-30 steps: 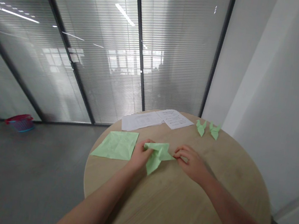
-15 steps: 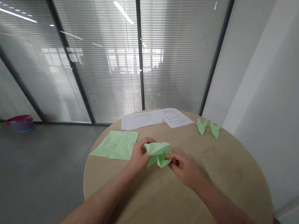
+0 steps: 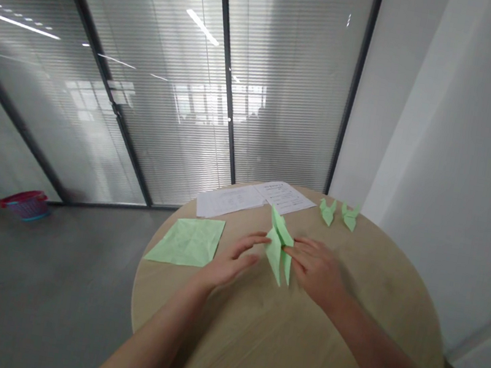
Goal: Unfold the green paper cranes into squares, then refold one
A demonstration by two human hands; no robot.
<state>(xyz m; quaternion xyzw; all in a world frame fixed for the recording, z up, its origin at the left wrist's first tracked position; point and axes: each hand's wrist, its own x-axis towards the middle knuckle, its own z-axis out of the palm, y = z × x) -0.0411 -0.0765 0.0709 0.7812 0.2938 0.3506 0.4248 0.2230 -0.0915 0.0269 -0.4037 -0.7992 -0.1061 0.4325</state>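
Note:
A partly folded green paper [image 3: 279,245] stands on edge in the middle of the round wooden table [image 3: 284,352]. My right hand [image 3: 318,270] pinches its right side with fingers closed on it. To the paper's left, my left hand [image 3: 233,260] has its fingers stretched out, the fingertips touching the sheet. A flat creased green square [image 3: 185,241] lies left of my left hand.
Two small folded green paper figures [image 3: 338,214] sit at the table's far right by the white wall. Two white printed sheets [image 3: 252,197] lie at the far edge. Glass partitions with blinds stand behind. A red and blue basket [image 3: 25,204] rests on the grey floor, left.
The folded paper went from a crumpled wide shape held by both hands to a narrow upright one. My left hand let go and opened flat; my right hand keeps its pinch.

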